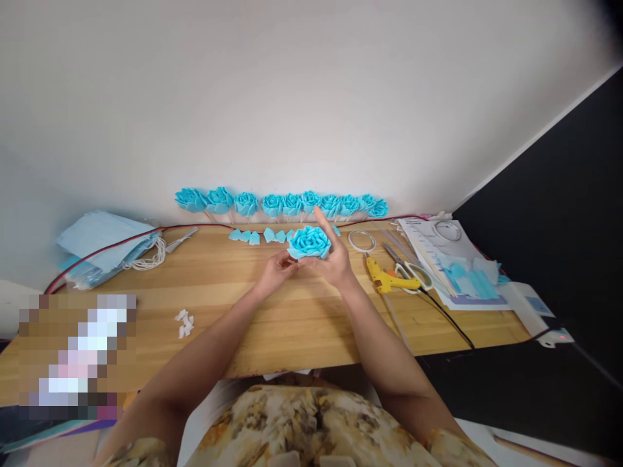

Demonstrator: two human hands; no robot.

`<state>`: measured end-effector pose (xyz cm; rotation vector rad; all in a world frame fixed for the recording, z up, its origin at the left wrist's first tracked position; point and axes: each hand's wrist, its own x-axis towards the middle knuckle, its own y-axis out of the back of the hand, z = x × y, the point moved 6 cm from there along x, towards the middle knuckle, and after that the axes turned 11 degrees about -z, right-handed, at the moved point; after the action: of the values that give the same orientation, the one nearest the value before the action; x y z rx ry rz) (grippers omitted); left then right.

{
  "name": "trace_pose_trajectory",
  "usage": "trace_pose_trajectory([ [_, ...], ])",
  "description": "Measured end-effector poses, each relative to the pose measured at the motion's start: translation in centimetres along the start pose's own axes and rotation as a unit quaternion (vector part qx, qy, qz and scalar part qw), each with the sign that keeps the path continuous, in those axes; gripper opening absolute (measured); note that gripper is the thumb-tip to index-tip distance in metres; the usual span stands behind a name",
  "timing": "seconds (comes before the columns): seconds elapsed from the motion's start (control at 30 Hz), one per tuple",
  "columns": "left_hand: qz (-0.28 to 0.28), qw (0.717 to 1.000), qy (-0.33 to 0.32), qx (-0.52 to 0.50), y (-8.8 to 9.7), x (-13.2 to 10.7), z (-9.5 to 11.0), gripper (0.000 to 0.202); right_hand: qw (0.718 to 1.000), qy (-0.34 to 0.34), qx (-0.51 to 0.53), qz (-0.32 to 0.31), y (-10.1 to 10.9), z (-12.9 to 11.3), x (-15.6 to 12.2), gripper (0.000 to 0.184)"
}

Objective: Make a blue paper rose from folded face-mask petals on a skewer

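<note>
A blue artificial flower (310, 242) with many layered petals is held above the middle of the wooden table, its face turned toward me. My left hand (277, 271) is closed, with fingertips pinched at the flower's lower left underside. From the right, my right hand (335, 259) cups its side and base, one finger stretched up past the petals. Any stem beneath is hidden by the hands. Just behind lie several loose blue petals (246, 237) in a row. Farther back, several finished blue flowers (246, 203) on thin stems lean along the wall.
Right of my hands lie a yellow glue gun (384, 277), scissors (413, 275) and a wire coil (361, 240). Papers with blue scraps (470, 277) and a white power strip (535, 308) are farther right. Blue sheets (109, 243) are stacked left; white scraps (184, 323) lie nearer.
</note>
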<state>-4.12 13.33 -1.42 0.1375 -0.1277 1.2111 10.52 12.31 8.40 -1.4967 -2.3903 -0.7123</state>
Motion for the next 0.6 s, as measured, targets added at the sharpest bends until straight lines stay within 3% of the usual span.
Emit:
trace_pose_trajectory([
  [0.13, 0.003, 1.000, -0.002, -0.001, -0.14, -0.07, -0.05, 0.043, 1.000, -0.005, 0.003, 0.019, -0.09, -0.09, -0.19, 0.097],
  [0.37, -0.007, 1.000, -0.009, -0.005, -0.23, -0.06, 0.20, 0.050, 0.990, 0.042, 0.106, -0.082, -0.43, -0.22, 0.57, 0.133],
  [0.6, -0.020, 1.000, -0.007, -0.004, -0.49, -0.10, 0.44, 0.049, 0.984, 0.056, 0.124, -0.115, -0.46, -0.45, 0.67, 0.127],
])
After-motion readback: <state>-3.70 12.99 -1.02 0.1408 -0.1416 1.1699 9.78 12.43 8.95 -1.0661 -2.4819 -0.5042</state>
